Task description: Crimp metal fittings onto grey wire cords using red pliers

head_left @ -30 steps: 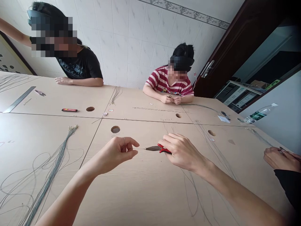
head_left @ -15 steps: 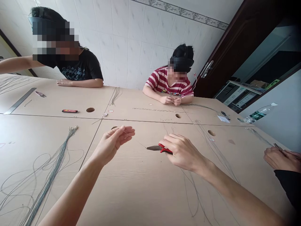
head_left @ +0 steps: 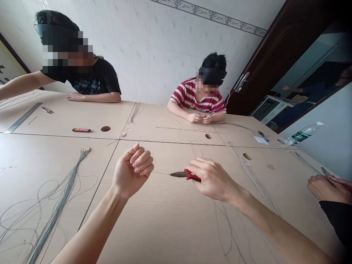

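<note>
My right hand is closed round pliers with red and black handles, their dark jaws pointing left. From the jaw tip a thin wire runs left to my left hand. That hand is turned palm up, its fingers curled in around the wire, and a fine loop of it arcs just past the knuckles. Whatever part lies inside the fist is hidden. To the left of my left arm lies a long bundle of grey-green wires with small pale beads at its far end.
Loose wires lie beneath my right forearm. Across the table sit a red and black marker-like object, a steel ruler and a water bottle. Two people sit opposite; another person's hands hold a tool at right.
My left hand has rolled over and curled its fingers into a fist around the wire. The stretch of wire to the pliers is now nearly level. My right hand has barely moved.
</note>
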`<state>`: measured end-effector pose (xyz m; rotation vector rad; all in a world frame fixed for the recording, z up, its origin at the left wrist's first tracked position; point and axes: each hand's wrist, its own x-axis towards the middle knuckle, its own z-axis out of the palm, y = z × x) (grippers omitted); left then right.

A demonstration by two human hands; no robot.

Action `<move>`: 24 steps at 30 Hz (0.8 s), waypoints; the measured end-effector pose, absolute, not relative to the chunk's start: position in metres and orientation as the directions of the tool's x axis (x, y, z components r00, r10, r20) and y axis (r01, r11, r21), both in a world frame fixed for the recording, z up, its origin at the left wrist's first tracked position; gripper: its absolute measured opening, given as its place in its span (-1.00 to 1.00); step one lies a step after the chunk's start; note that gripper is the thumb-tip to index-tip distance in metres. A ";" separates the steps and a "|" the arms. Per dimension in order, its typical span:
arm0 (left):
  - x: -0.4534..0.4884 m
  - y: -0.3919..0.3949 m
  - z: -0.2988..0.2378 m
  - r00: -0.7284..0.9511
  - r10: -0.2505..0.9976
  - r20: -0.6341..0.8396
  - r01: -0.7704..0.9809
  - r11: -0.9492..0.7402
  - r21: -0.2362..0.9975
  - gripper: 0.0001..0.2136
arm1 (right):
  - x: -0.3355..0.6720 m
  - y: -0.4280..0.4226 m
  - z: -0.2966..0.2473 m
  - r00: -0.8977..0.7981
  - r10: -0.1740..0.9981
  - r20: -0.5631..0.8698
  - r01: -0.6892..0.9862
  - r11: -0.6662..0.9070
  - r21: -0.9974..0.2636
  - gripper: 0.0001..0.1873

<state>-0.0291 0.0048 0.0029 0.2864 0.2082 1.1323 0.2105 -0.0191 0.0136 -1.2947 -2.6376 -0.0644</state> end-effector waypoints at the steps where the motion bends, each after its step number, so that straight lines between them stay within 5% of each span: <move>1: -0.030 0.006 0.002 0.385 0.923 -0.014 -0.859 0.363 0.360 -0.61 | 0.210 -0.019 0.014 -0.594 0.780 0.198 0.788 0.614 -0.052 -0.91; 5: -0.036 0.006 0.003 0.309 0.951 0.009 -0.673 0.212 0.708 -0.65 | 0.211 -0.018 0.014 -0.586 0.789 0.185 0.797 0.603 -0.047 -0.91; 8: -0.037 -0.001 0.006 0.329 0.944 0.017 -0.108 0.020 0.994 -0.67 | 0.210 -0.017 0.016 -0.582 0.795 0.172 0.804 0.594 -0.030 -0.89; 10: -0.035 -0.008 0.009 0.386 0.922 -0.034 0.250 -0.069 0.966 -0.63 | 0.209 -0.017 0.018 -0.587 0.793 0.163 0.802 0.597 -0.012 -0.89; 13: -0.032 -0.017 0.014 0.461 0.879 -0.121 0.510 -0.151 0.847 -0.58 | 0.207 -0.017 0.021 -0.605 0.782 0.152 0.793 0.609 0.019 -0.87; 24: -0.034 -0.018 0.005 0.651 0.757 0.050 0.605 -0.558 0.568 -0.79 | 0.207 -0.017 0.020 -0.669 0.727 0.151 0.742 0.663 0.094 -0.84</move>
